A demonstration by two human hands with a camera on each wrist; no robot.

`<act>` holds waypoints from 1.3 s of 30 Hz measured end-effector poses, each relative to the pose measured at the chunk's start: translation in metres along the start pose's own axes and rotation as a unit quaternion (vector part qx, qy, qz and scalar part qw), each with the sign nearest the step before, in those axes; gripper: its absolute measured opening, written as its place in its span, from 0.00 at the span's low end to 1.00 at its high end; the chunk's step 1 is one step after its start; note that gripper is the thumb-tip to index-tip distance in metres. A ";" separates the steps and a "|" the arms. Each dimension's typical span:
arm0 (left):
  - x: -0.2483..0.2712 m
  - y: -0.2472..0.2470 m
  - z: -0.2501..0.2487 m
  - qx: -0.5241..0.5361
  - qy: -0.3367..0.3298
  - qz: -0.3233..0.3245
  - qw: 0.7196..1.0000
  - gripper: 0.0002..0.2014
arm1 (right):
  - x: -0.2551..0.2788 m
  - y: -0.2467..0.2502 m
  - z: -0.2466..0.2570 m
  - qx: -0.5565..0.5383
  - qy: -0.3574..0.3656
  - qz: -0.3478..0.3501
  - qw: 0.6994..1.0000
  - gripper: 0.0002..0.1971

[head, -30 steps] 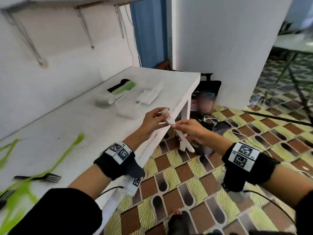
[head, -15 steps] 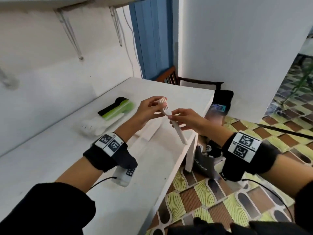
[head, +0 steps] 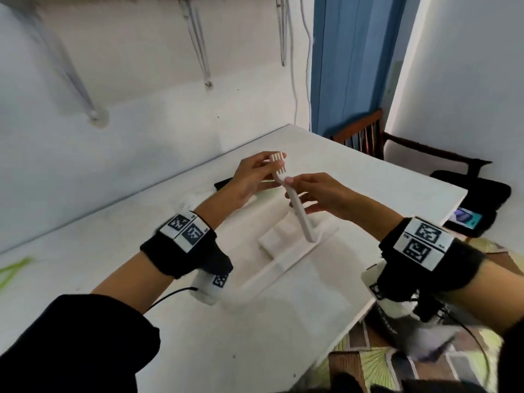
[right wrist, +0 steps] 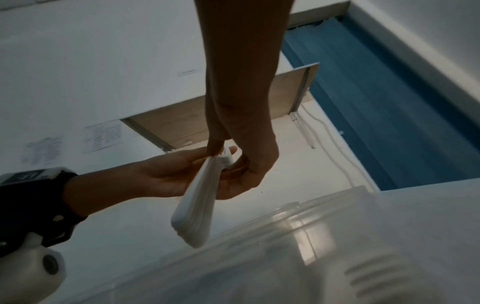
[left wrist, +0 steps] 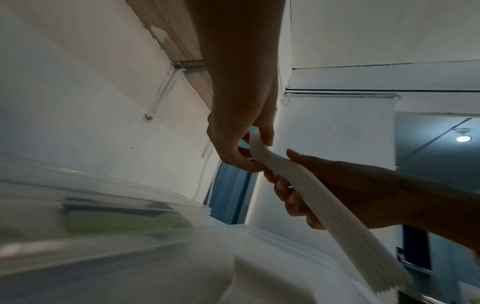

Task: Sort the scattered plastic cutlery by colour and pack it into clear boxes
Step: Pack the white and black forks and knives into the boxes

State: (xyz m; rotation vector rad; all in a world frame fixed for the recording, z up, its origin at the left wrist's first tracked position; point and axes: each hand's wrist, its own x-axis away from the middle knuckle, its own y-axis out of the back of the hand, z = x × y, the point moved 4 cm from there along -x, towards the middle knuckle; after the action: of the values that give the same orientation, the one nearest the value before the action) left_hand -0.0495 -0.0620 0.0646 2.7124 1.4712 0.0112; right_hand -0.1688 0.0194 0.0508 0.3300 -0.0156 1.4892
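Observation:
A stack of white plastic forks [head: 298, 207] hangs tilted in the air over a clear box [head: 286, 268] on the white table [head: 283, 321]. My left hand [head: 253, 177] pinches the tine end of the stack. My right hand [head: 320, 194] grips it just below the tines, and the handles point down toward the box. The left wrist view shows the forks [left wrist: 324, 207] layered tightly, between my left hand [left wrist: 241, 144] and right hand [left wrist: 337, 185]. In the right wrist view the forks [right wrist: 197, 209] hang above the clear box [right wrist: 324, 230].
A second clear box [left wrist: 116, 191] with green cutlery [left wrist: 124, 222] inside lies behind my left hand. The table's edge [head: 354, 321] runs close on the right above a patterned floor. A wooden chair [head: 365, 137] and a black bag [head: 476, 191] stand beyond the table. Green cutlery [head: 14, 268] lies far left.
Both hands carried the white forks from beyond the table's edge to above the clear box on the table. The grip on the stack is the same.

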 end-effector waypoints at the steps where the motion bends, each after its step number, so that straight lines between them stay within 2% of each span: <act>1: -0.002 0.005 0.000 0.000 0.001 -0.012 1.000 0.12 | -0.008 -0.002 0.002 -0.002 0.003 0.019 1.000 0.09; 7: -0.011 0.023 0.001 0.013 0.015 -0.078 0.997 0.11 | -0.047 0.000 0.013 0.006 0.024 0.114 0.993 0.07; 12: -0.011 0.027 0.000 0.029 0.024 -0.097 0.995 0.14 | -0.068 0.009 0.014 -0.041 0.043 0.168 0.984 0.05; 17: 0.013 0.034 0.003 -0.098 0.105 -0.093 0.985 0.15 | -0.081 0.018 0.009 -0.125 0.037 0.190 0.973 0.04; 20: 0.031 0.031 0.009 -0.198 0.153 -0.077 0.965 0.15 | -0.083 0.016 0.004 -0.167 0.033 0.217 0.961 0.16; 23: 0.044 0.017 0.021 -0.244 0.169 -0.094 0.950 0.16 | -0.080 0.007 -0.002 -0.171 0.040 0.241 0.955 0.24; 26: 0.051 0.002 0.037 -0.274 0.150 -0.125 0.942 0.17 | -0.078 -0.002 -0.013 -0.170 0.040 0.255 0.951 0.26; 29: 0.058 -0.006 0.052 -0.242 0.133 -0.155 0.948 0.16 | -0.076 -0.006 -0.022 -0.143 0.049 0.270 0.951 0.25; 32: 0.067 -0.010 0.067 -0.258 0.115 -0.167 0.945 0.13 | -0.072 -0.001 -0.031 -0.076 0.087 0.247 0.962 0.25; 35: 0.076 -0.013 0.077 -0.339 0.096 -0.192 0.916 0.11 | -0.073 0.009 -0.036 0.049 0.175 0.146 0.972 0.26; 39: 0.082 -0.008 0.080 -0.374 0.068 -0.218 0.899 0.11 | -0.077 0.017 -0.042 0.193 0.279 0.091 0.936 0.25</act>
State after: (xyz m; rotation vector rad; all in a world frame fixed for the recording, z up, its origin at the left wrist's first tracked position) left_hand -0.0089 0.0079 -0.0175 1.7730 1.6301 0.6162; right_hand -0.2001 -0.0453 -0.0019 0.2110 0.7267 1.7239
